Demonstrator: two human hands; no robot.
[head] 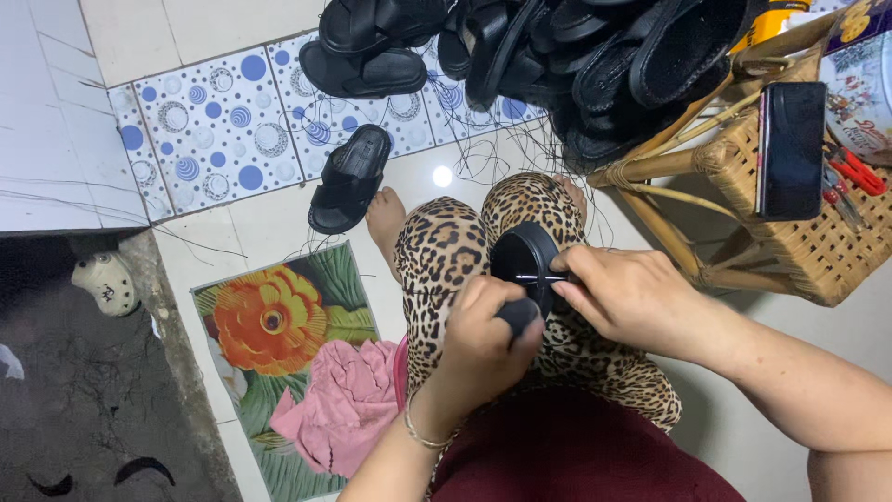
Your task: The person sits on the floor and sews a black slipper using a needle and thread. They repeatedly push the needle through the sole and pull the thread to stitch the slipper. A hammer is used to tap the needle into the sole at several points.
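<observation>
Head view looks straight down onto a lap in leopard-print trousers [446,256], where both bare hands work on a single black sandal [522,260]. That sandal rests on the knees, roughly in the middle of the picture, with its rounded end pointing away from the body. The left hand [478,349] is curled tight around the sandal's near end, fingers fully wrapped over a dark rounded part of it, and a thin bracelet [423,435] sits on that wrist. The right hand [624,296] closes on the sandal from the other side, thumb and fingertips pinched against its edge and strap; whether anything small lies between those fingers cannot be told.

Just ahead of the bare foot [384,216] a second black sandal [348,178] lies alone on the pale floor, partly over blue-dotted tiles [209,125]. A heap of more black sandals [548,56] fills the top of the frame. To the right stands a woven rattan stool [808,246] with a black phone [791,149] and red-handled scissors [859,172] on it. Left of the lap, a pink cloth [344,404] lies on a mat printed with an orange flower [269,321]. Thin dark threads are scattered over the floor near the knees.
</observation>
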